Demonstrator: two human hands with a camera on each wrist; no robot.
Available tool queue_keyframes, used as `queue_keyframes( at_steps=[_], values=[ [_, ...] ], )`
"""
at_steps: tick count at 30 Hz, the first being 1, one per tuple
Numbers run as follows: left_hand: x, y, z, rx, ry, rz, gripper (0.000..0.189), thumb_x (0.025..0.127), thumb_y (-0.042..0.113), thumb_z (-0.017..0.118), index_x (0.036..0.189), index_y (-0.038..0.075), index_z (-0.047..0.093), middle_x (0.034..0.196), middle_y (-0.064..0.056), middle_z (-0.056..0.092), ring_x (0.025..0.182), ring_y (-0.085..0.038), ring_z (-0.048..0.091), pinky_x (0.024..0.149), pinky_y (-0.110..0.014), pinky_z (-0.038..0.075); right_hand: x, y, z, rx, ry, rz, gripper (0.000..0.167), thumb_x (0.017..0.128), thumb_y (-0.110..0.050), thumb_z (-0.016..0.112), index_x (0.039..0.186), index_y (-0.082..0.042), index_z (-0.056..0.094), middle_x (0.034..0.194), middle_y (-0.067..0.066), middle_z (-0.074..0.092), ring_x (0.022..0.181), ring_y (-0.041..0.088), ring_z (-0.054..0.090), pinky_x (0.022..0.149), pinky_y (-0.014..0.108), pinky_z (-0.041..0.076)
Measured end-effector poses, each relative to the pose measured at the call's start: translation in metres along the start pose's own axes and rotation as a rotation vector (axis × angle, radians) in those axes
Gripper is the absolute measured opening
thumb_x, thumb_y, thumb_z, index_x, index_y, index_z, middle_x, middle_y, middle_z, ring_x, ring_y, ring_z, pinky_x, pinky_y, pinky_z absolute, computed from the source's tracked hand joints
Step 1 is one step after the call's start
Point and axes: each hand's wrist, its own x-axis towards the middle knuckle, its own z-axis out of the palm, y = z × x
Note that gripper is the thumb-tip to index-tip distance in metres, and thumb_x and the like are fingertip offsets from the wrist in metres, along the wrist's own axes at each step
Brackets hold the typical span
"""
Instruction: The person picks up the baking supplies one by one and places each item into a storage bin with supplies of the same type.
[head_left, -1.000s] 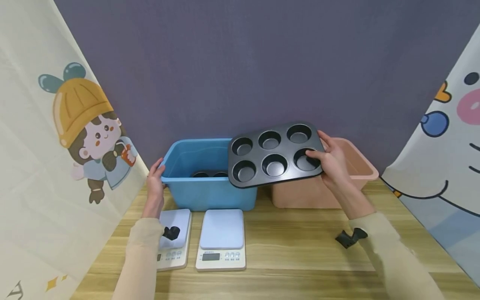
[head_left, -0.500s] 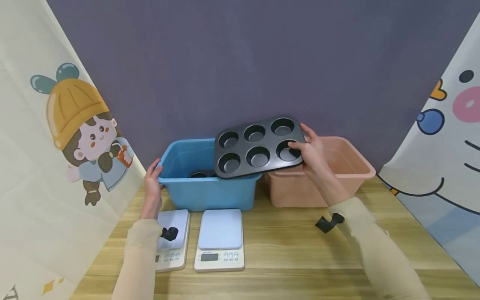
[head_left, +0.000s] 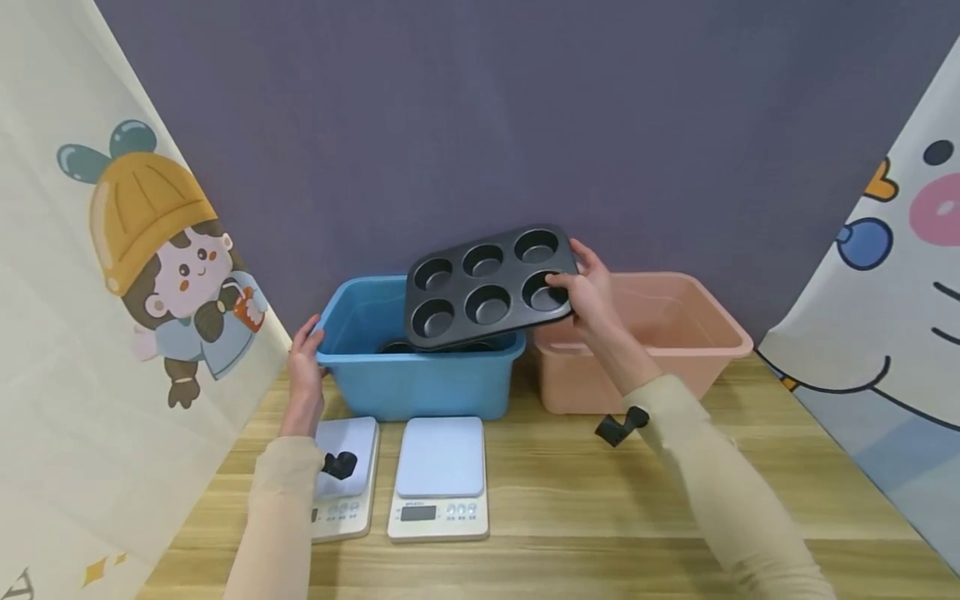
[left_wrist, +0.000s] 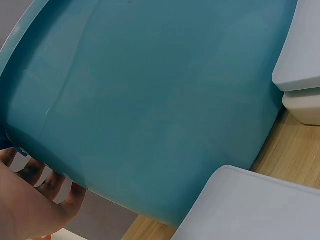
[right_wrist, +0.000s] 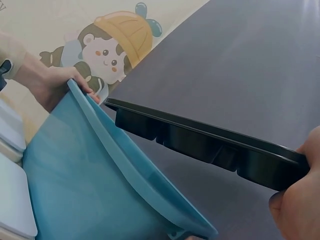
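Note:
My right hand (head_left: pixel 596 300) grips the right end of a dark six-cup muffin tin (head_left: pixel 489 284), thumb over one cup and fingers behind. The tin is tilted, its cups facing me, and it overlaps the right part of the blue bin's (head_left: pixel 420 387) opening. In the right wrist view the tin (right_wrist: pixel 200 142) shows edge-on above the bin's rim. At the bin's left end, my left hand (head_left: pixel 306 371) holds the rim, fingers curled at the edge in the left wrist view. Inside the bin lie dark round cups (head_left: pixel 395 347), partly hidden by the tin and front wall.
Right of the blue bin stands a pink bin (head_left: pixel 570 387). Two white kitchen scales sit in front of the blue bin: one scale (head_left: pixel 441 458) in the middle, another scale (head_left: pixel 356 454) partly under my left forearm. A dark curtain (head_left: pixel 480 125) hangs behind the wooden table (head_left: pixel 555 500).
My right hand has carried the muffin tin leftward and slightly upward, from between the two bins to over the blue bin. The left hand stays on the bin's rim.

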Motion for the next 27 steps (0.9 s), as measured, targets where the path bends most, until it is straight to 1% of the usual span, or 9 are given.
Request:
queue_keyframes(
  at_steps=[5, 10, 12, 16, 18, 19, 23, 27],
  values=[
    [0.000, 0.000, -0.002, -0.008, 0.000, 0.004, 0.051, 0.105, 0.035, 0.037, 0.155, 0.025, 0.036, 0.163, -0.005, 0.028, 0.146, -0.030, 0.029, 0.118, -0.054, 0.023, 0.005, 0.002, 0.015, -0.007, 0.011, 0.009, 0.077, 0.087, 0.011, 0.060, 0.155, -0.013, 0.032, 0.146, 0.021, 0.050, 0.074, 0.007, 0.069, 0.068, 0.024, 0.058],
    [0.002, -0.001, -0.002, -0.007, -0.009, -0.002, 0.052, 0.105, 0.035, 0.036, 0.155, 0.024, 0.034, 0.163, -0.004, 0.027, 0.147, -0.030, 0.028, 0.119, -0.054, 0.022, 0.009, 0.008, 0.027, -0.010, 0.017, 0.020, 0.077, 0.088, 0.010, 0.061, 0.155, -0.014, 0.033, 0.145, 0.018, 0.052, 0.078, 0.009, 0.069, 0.070, 0.025, 0.059],
    [0.003, -0.001, -0.002, -0.008, -0.010, -0.006, 0.052, 0.105, 0.035, 0.036, 0.156, 0.023, 0.033, 0.164, -0.004, 0.027, 0.147, -0.030, 0.028, 0.119, -0.055, 0.022, 0.010, 0.011, 0.031, -0.013, 0.018, 0.029, 0.076, 0.088, 0.010, 0.061, 0.154, -0.015, 0.034, 0.144, 0.017, 0.053, 0.081, 0.013, 0.070, 0.071, 0.026, 0.059],
    [0.003, -0.002, -0.001, -0.011, -0.005, -0.011, 0.052, 0.105, 0.034, 0.036, 0.156, 0.022, 0.034, 0.164, -0.004, 0.027, 0.148, -0.030, 0.028, 0.119, -0.055, 0.021, 0.010, 0.017, 0.039, -0.023, 0.028, 0.056, 0.075, 0.088, 0.009, 0.061, 0.153, -0.019, 0.037, 0.140, 0.015, 0.056, 0.097, 0.027, 0.072, 0.071, 0.027, 0.059],
    [0.003, -0.001, -0.001, -0.011, -0.003, -0.010, 0.052, 0.105, 0.034, 0.037, 0.155, 0.023, 0.034, 0.164, -0.004, 0.026, 0.148, -0.030, 0.027, 0.120, -0.055, 0.021, 0.011, 0.020, 0.044, -0.023, 0.030, 0.067, 0.075, 0.088, 0.009, 0.061, 0.153, -0.020, 0.037, 0.139, 0.014, 0.057, 0.104, 0.029, 0.070, 0.073, 0.027, 0.059],
    [0.004, -0.001, -0.001, -0.009, -0.002, -0.009, 0.052, 0.105, 0.034, 0.036, 0.155, 0.024, 0.034, 0.164, -0.004, 0.026, 0.148, -0.030, 0.027, 0.120, -0.055, 0.020, 0.011, 0.022, 0.047, -0.023, 0.030, 0.068, 0.075, 0.088, 0.009, 0.061, 0.152, -0.020, 0.037, 0.139, 0.014, 0.057, 0.106, 0.029, 0.069, 0.075, 0.027, 0.059],
    [0.004, -0.001, -0.002, -0.005, -0.006, -0.007, 0.051, 0.105, 0.034, 0.036, 0.155, 0.024, 0.034, 0.164, -0.004, 0.026, 0.148, -0.030, 0.026, 0.120, -0.055, 0.020, 0.014, 0.029, 0.057, -0.037, 0.031, 0.066, 0.076, 0.086, 0.009, 0.061, 0.153, -0.019, 0.036, 0.138, 0.014, 0.058, 0.101, 0.022, 0.067, 0.083, 0.029, 0.058],
    [0.002, 0.001, -0.002, -0.011, 0.001, -0.006, 0.051, 0.105, 0.033, 0.036, 0.155, 0.024, 0.035, 0.164, -0.004, 0.026, 0.148, -0.029, 0.027, 0.120, -0.054, 0.020, 0.015, 0.037, 0.067, -0.059, 0.027, 0.054, 0.077, 0.085, 0.011, 0.061, 0.153, -0.017, 0.035, 0.136, 0.016, 0.060, 0.096, 0.020, 0.065, 0.085, 0.031, 0.056]
  ],
)
